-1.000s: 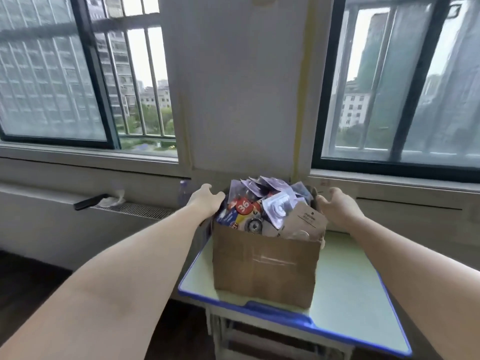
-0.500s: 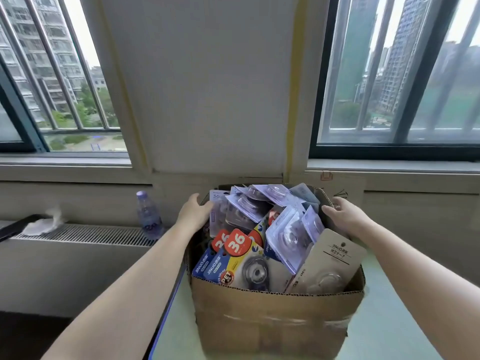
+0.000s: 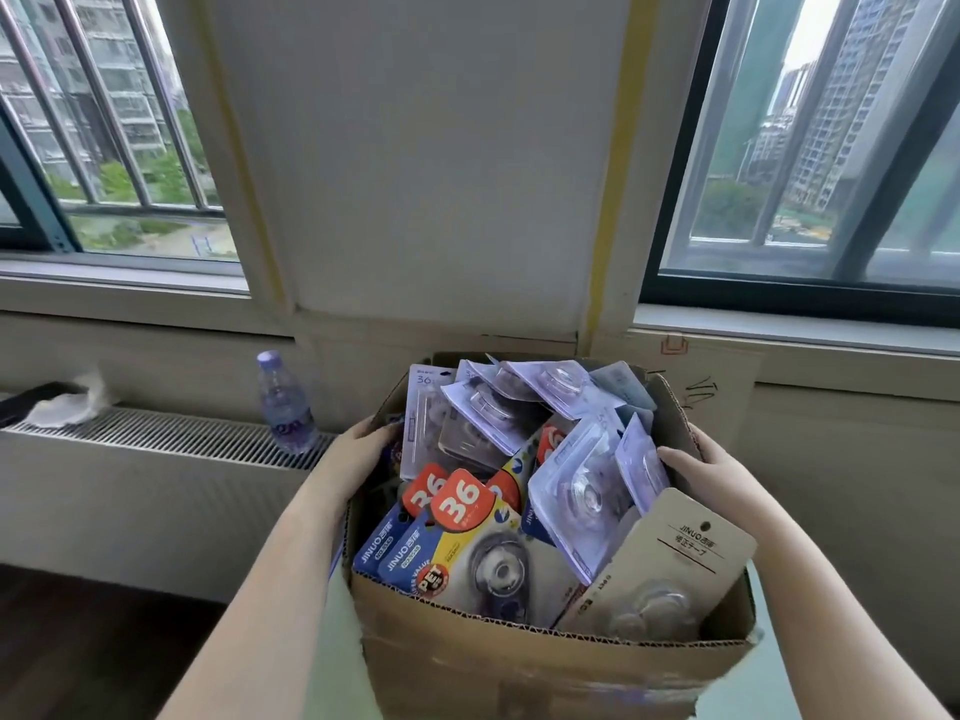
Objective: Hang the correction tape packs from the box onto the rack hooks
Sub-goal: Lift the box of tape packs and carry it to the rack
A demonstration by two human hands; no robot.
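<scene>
Cardboard box (image 3: 545,667) is sitting right in front of me, stuffed to the brim with correction tape packs (image 3: 498,511), and I'm gripping it by both side walls. My left hand (image 3: 358,454) is pressing against the box's left wall with the fingertips hooking over the rim, touching the packs there. My right hand (image 3: 701,470) is doing the same on the box's right wall, fingers curling over the edge next to a clear blister pack (image 3: 576,491). I'm guessing I'm holding it this way to steady or shift the whole load, since nothing's been pulled out yet and no rack hooks are showing anywhere around the box.

Packs are all still inside, piled loose: the blue and yellow "36" ones (image 3: 457,532) at the box's near left corner, a kraft-card one (image 3: 670,569) leaning at its near right corner.

Left of the box, a water bottle (image 3: 285,407) is standing on the radiator grille (image 3: 156,433).

Compared with a second back, the box is filling way more of my view and I'm looking down into it from closer; my hands are staying on the same two sides.
</scene>
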